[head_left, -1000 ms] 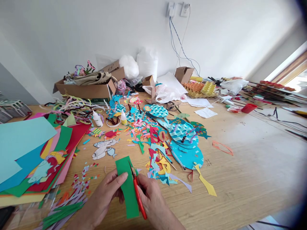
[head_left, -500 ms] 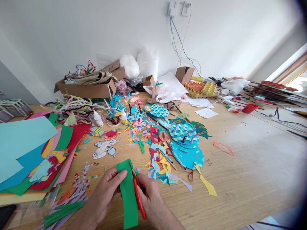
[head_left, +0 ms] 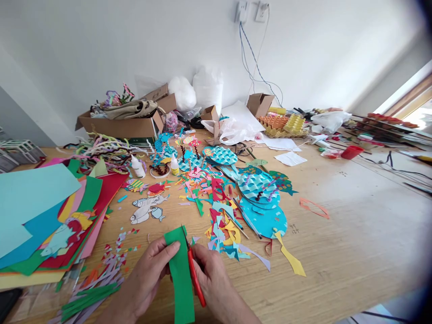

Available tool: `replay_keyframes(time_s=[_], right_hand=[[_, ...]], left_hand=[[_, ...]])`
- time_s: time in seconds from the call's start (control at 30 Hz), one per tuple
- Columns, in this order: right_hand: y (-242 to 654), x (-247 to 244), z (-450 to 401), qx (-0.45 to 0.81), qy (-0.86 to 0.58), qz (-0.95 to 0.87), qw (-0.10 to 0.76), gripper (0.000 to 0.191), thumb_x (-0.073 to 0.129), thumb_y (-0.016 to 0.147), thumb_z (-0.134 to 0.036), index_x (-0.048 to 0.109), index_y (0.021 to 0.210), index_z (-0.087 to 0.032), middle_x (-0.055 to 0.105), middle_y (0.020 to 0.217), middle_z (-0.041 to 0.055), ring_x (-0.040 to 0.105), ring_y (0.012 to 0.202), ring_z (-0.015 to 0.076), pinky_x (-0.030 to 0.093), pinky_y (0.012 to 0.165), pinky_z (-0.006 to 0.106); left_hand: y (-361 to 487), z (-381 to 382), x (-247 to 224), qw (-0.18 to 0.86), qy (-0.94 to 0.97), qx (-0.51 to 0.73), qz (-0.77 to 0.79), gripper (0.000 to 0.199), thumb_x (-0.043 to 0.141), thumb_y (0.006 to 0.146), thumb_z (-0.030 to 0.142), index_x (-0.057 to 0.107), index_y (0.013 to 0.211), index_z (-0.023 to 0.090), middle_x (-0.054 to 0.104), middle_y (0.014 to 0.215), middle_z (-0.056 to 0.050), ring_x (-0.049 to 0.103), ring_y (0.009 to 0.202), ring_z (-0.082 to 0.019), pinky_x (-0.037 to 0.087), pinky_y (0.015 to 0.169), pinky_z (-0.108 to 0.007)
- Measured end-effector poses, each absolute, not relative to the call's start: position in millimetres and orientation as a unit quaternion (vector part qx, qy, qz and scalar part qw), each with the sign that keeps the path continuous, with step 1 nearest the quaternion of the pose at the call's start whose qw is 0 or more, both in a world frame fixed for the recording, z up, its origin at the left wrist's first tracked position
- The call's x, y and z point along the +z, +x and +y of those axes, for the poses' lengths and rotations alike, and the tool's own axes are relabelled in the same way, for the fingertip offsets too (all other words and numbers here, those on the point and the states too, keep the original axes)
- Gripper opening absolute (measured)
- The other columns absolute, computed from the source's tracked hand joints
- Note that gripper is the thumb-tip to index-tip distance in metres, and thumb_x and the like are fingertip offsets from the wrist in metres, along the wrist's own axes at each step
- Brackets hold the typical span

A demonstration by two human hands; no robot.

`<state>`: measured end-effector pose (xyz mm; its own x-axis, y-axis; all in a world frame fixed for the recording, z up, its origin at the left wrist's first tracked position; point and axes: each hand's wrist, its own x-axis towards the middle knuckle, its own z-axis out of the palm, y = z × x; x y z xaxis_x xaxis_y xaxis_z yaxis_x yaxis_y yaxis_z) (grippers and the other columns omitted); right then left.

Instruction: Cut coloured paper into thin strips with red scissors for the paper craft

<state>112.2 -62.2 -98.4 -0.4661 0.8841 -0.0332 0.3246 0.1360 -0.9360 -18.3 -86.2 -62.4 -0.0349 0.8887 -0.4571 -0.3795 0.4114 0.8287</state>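
Observation:
My left hand [head_left: 150, 272] pinches a long strip of green paper [head_left: 182, 283] near its upper end, the thumb lying on top. In my right hand [head_left: 214, 274] is a pair of red-handled scissors [head_left: 195, 276]. Their dark blades lie along the strip's upper right edge and point away from me. How far the blades are apart is hard to make out. Beyond my hands lie cut-out paper fish [head_left: 146, 209] and a heap of coloured paper scraps [head_left: 224, 225].
Stacked coloured paper [head_left: 40, 193] covers the left side, with thin green strips [head_left: 89, 299] in front. Two glue bottles [head_left: 137, 166] stand behind the fish. Blue discs with woven paper [head_left: 265, 216] lie right of the scraps. A cardboard box [head_left: 118, 126] and a red cup [head_left: 353, 152] stand farther back.
The green strip's top end and the scissor tips sit very slightly different in view. Both hands keep the same hold, and the table things stay where they were.

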Motion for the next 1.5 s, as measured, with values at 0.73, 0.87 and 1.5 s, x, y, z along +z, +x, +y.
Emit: replay_keyframes(time_s=[0.73,0.87,1.5], right_hand=[[107.7,-76.5,-50.5,0.72,-0.372,-0.437,0.389,0.032,0.068,0.056,-0.033,0.043,0.069,-0.02,0.044,0.056,-0.0074,0.038,0.044,0.0065,0.032,0.042,0.019],[107.1,-77.1,-51.5,0.679,-0.383,-0.495,0.385,0.025,0.063,0.062,-0.031,0.042,0.07,-0.019,0.043,0.057,-0.0066,0.038,0.046,0.0075,0.03,0.043,0.019],[120.5,-73.5,-67.6,0.527,-0.415,-0.713,0.201,0.023,0.038,0.082,-0.024,0.038,0.06,-0.019,0.033,0.053,-0.0062,0.031,0.051,0.0082,0.022,0.044,0.02]], left_hand=[[-24.6,-77.6,-55.5,0.539,0.428,0.437,0.579,0.021,0.06,0.067,0.038,0.058,0.063,0.017,0.056,0.051,0.003,0.048,0.048,-0.012,0.04,0.048,-0.022],[-26.2,-76.7,-58.2,0.524,0.431,0.423,0.6,0.017,0.066,0.059,0.033,0.059,0.059,0.017,0.056,0.052,0.003,0.047,0.046,-0.011,0.039,0.045,-0.022],[-37.2,-72.0,-43.0,0.517,0.357,0.506,0.591,0.01,0.058,0.071,0.026,0.059,0.068,0.016,0.065,0.058,0.001,0.061,0.056,-0.014,0.052,0.054,-0.025]])
